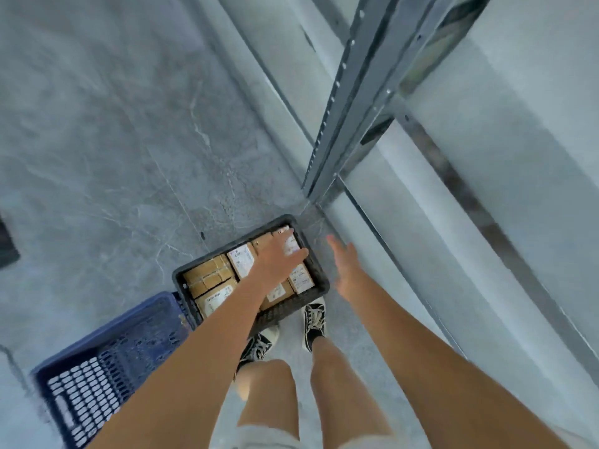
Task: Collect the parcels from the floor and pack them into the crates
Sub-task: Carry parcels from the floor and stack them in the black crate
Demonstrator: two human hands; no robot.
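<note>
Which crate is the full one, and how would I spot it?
Find the grey metal shelving post; at its foot, just ahead of the person's shoes, sits the black crate. It is packed with brown labelled parcels, while the blue crate beside it shows only bare mesh.

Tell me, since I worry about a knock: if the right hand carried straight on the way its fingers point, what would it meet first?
Probably bare floor beside the black crate, then the foot of the metal shelf post. The right hand is open and holds nothing; depth is unclear.
</note>
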